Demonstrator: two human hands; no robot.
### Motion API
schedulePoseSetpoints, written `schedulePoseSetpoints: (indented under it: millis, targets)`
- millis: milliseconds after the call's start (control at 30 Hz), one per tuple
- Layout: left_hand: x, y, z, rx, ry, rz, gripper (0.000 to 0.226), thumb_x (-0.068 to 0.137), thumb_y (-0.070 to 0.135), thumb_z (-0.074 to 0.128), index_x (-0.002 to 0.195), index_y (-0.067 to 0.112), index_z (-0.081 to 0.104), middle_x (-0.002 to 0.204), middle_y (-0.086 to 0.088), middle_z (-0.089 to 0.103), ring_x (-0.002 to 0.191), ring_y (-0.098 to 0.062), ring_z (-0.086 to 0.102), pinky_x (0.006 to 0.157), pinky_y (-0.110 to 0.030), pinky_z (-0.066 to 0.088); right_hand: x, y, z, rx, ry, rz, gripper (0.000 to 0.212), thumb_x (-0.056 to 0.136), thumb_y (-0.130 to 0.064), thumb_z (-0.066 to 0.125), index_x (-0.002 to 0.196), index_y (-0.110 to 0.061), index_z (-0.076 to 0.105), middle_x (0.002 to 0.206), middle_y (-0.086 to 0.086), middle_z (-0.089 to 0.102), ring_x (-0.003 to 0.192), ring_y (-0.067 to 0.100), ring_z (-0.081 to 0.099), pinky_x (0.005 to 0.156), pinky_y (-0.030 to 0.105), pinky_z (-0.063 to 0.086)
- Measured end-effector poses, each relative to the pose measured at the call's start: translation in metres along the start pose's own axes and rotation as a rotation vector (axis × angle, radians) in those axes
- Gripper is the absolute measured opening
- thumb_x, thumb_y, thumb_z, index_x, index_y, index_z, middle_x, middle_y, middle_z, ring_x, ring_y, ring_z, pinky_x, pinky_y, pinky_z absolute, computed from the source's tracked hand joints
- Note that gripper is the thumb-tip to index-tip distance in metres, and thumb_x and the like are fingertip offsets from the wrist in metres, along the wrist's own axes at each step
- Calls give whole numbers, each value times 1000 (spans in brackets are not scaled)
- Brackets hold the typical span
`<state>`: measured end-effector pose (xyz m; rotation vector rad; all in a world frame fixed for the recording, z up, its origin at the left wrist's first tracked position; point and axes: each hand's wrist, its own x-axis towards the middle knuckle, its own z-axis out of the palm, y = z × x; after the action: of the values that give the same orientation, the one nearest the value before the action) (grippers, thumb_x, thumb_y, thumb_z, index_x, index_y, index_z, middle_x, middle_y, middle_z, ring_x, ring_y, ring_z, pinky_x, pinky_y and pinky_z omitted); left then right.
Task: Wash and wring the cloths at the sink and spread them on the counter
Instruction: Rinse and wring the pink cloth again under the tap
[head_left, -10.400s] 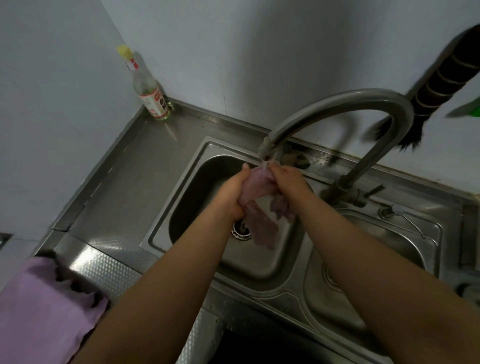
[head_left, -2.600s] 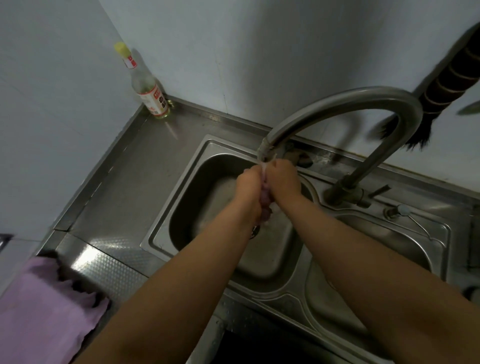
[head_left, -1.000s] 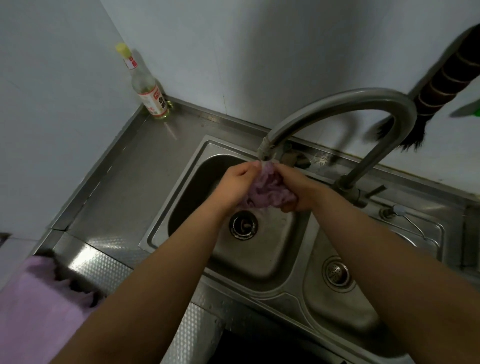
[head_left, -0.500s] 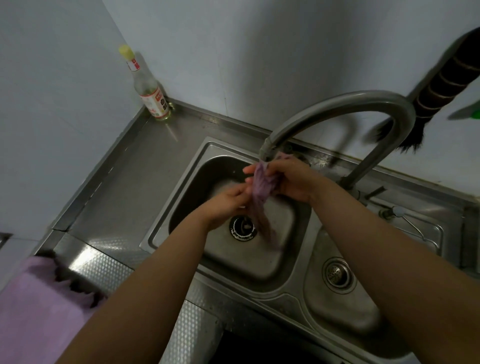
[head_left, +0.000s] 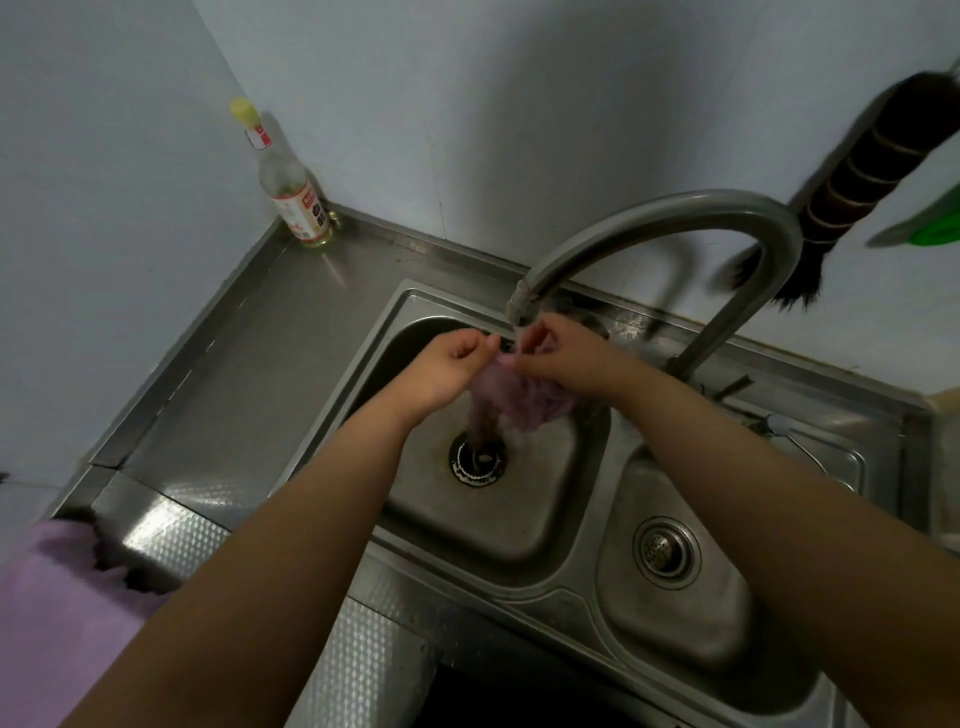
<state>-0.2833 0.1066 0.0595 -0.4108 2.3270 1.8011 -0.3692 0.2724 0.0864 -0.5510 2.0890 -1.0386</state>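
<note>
Under the tap (head_left: 524, 306), hands (head_left: 519, 358) now level, apparently spreading cloth (head_left: 524, 400)

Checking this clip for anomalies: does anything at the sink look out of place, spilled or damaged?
Nothing stands out. Both hands, left hand and right hand, hold the purple cloth under the faucet over the left basin. A bottle stands upright in the counter corner.

cloth (head_left: 524, 400): upper edge hidden by hands | spread cloth (head_left: 57, 613): cut off at left edge
</note>
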Motion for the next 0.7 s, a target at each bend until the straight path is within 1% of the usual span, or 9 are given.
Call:
schedulePoseSetpoints:
  millis: [67, 133, 200, 267, 333, 433, 500, 600, 700]
  targets:
    - [4, 6, -1, 54, 21, 29, 27, 97, 32, 54, 81, 13, 64, 76, -3, 66, 70, -11, 61, 68, -27, 47, -3, -11, 1, -243, -83, -26, 43, 77, -37, 75, 108, -16, 54, 98, -1, 58, 90, 13, 54, 79, 27, 43]
    - [7, 12, -1, 79, 23, 51, 31, 95, 36, 55, 85, 10, 68, 83, -11, 72, 77, -19, 68, 73, -32, 52, -1, -18, 3, -492, -122, -38, 27, 79, -36, 72, 91, -14, 62, 90, 6, 60, 86, 19, 56, 77, 33, 46]
    - [8, 18, -3, 127, 12, 46, 41, 95, 43, 52, 80, 8, 69, 77, -12, 70, 71, -14, 65, 70, -32, 49, 3, -18, -1, -502, -92, -87, 26, 83, -32, 68, 69, -12, 58, 74, 11, 58, 71, 20, 57, 68, 34, 49]
    - [4, 24, -7, 227, -29, -55, 51, 98, 50, 39, 75, 15, 66, 67, -1, 64, 61, -6, 58, 63, -24, 44, 4, -18, -4, -237, -133, -76, 25, 91, -29, 60, 78, -8, 61, 68, 11, 57, 60, 14, 56, 57, 26, 47]
    - [1, 22, -11, 288, -77, -201, 66, 96, 60, 23, 83, 13, 68, 73, -3, 67, 70, -12, 63, 66, -24, 46, 0, -16, -1, 71, -192, -25, 23, 96, -29, 51, 85, -14, 63, 66, 10, 61, 52, 12, 54, 49, 21, 43]
    - [0, 3, -11, 127, -45, -269, 81, 98, 59, 18, 101, -5, 67, 96, -25, 68, 88, -30, 65, 77, -29, 46, 0, -8, 9, 382, -42, -40, 25, 99, -19, 43, 78, -14, 54, 41, -2, 52, 32, 7, 41, 35, 15, 31]
    - [-3, -10, -4, -23, 51, -279, 67, 103, 47, 27, 99, -5, 67, 91, -22, 69, 79, -19, 64, 71, -23, 44, 2, -4, 15, 569, 78, -40, 28, 99, -13, 41, 73, -12, 51, 36, -4, 48, 29, 5, 40, 32, 15, 32]
    - [-8, -26, 13, -227, 178, -281, 42, 100, 36, 46, 75, 13, 69, 64, -1, 63, 61, -9, 58, 67, -26, 44, 4, 1, 19, 972, 143, 52, 31, 99, -30, 44, 80, -11, 58, 63, 2, 69, 60, 10, 67, 61, 23, 57]
    - [-2, -24, 28, -456, 349, -338, 38, 98, 38, 51, 87, 8, 71, 82, -10, 72, 80, -23, 69, 81, -36, 54, 5, 5, 23, 684, 274, 104, 43, 94, -47, 47, 77, -13, 66, 74, 4, 71, 74, 15, 68, 79, 31, 54]
